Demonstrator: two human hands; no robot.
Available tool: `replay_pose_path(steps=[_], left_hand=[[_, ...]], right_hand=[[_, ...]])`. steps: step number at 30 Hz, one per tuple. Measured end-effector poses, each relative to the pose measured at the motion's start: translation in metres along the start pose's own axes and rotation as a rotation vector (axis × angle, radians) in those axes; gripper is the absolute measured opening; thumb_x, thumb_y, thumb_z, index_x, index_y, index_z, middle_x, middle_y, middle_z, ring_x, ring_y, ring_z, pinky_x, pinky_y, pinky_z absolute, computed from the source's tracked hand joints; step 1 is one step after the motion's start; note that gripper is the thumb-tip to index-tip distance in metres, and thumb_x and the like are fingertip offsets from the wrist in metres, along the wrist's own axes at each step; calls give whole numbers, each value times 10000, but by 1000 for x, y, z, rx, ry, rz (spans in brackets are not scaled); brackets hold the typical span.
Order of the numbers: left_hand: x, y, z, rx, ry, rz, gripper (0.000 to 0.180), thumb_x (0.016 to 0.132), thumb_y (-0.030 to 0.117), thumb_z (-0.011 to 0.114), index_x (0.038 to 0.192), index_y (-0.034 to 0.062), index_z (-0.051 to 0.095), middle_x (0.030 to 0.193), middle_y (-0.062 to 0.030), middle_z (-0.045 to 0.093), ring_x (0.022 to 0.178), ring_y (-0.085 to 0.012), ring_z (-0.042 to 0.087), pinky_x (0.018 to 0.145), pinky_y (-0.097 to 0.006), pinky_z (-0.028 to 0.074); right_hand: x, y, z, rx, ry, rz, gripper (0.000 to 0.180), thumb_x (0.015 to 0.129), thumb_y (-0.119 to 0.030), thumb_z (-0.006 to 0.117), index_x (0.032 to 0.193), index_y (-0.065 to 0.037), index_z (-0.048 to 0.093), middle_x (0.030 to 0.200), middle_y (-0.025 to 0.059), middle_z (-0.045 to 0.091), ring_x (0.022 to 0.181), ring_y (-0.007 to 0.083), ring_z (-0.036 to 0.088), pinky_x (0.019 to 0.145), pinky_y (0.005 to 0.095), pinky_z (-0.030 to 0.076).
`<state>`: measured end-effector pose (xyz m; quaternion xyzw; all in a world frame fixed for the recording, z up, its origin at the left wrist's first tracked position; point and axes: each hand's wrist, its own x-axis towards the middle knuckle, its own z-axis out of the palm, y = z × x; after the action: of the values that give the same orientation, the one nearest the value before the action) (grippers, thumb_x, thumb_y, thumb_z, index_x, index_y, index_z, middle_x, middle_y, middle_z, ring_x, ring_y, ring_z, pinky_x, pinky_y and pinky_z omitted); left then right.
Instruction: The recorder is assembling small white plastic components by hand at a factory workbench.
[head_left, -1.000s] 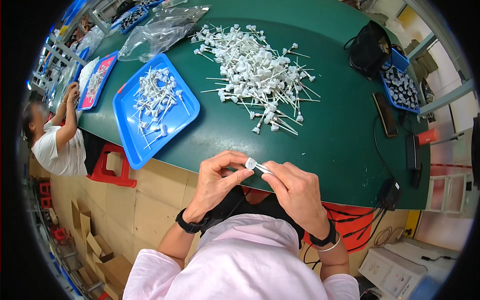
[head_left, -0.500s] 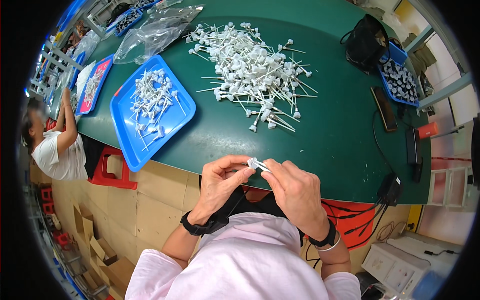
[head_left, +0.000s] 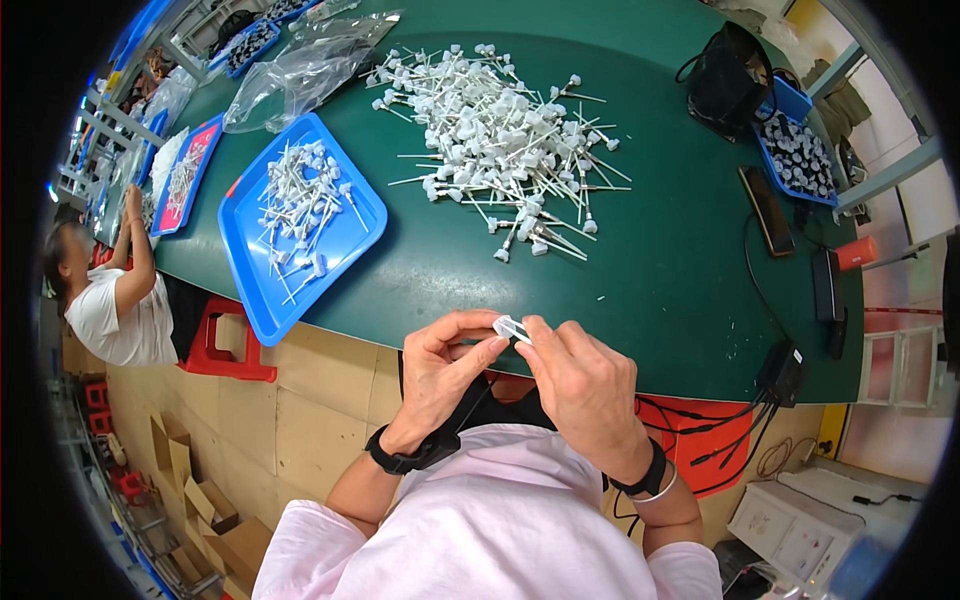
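Note:
Just past the table's near edge, my left hand [head_left: 437, 372] pinches a small white plastic pump head [head_left: 502, 325] between thumb and fingertips. My right hand [head_left: 583, 385] is closed on two thin whitish strips [head_left: 517, 331] that run to this head; whether they are its tubes or a separate tool I cannot tell. Beyond the hands lies a loose pile of similar white pump heads [head_left: 500, 140] with thin pale tubes, pointing every way. Left of the pile, a blue tray [head_left: 345, 235] holds more such pieces [head_left: 305, 195].
A clear plastic bag [head_left: 290, 85] lies behind the tray. At the right are a black bag [head_left: 728, 80], a phone [head_left: 766, 210], a tray of dark-and-white parts [head_left: 797, 155], and a black box with cables [head_left: 780, 375]. Another person [head_left: 115, 300] works at the left by a pink-lined tray [head_left: 185, 175].
My right hand has shifted very slightly to the left, and a bit more of the strips shows between the hands. The left hand keeps its pinch. The view has moved a little.

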<state>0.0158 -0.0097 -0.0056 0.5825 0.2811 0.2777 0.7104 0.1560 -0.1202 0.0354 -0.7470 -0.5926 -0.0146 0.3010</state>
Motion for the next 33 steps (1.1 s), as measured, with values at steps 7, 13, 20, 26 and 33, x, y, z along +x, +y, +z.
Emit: replay_pose_path(steps=[7,13,20,26,33], left_hand=[[-1,-3,1,-27,13,16,228,900,-20,703,1128,-27,685,1101,-82,702,970,-118,679,780,-220,563],[-1,-2,4,-32,15,17,220,899,-22,703,1119,-25,687,1110,-85,699,973,-120,679,769,-219,569],[-1,-4,4,-33,18,33,212,900,-21,702,1112,-20,691,1133,-89,695,978,-121,678,758,-217,568],[-2,-4,4,-31,17,26,212,902,-24,697,1114,-25,687,1140,-94,691,982,-124,678,743,-208,569],[-3,-3,8,-3,30,67,208,902,-38,688,1109,-36,680,1156,-114,679,995,-151,682,778,-228,585]], right_hand=[[-2,1,-1,8,-9,9,176,911,-191,679,1029,-82,606,717,53,514,576,199,617,462,354,493],[-3,2,0,16,-11,12,177,912,-188,677,1035,-81,608,720,54,516,580,199,619,466,355,495],[-4,1,-1,14,-18,15,178,915,-188,674,1042,-81,610,721,53,518,581,200,620,466,354,492],[-6,2,-1,18,-17,20,177,916,-192,672,1044,-85,612,724,50,520,583,195,620,468,350,492],[-5,-1,0,-29,-6,11,164,920,-187,666,1036,-86,611,736,47,525,580,189,617,475,342,497]])
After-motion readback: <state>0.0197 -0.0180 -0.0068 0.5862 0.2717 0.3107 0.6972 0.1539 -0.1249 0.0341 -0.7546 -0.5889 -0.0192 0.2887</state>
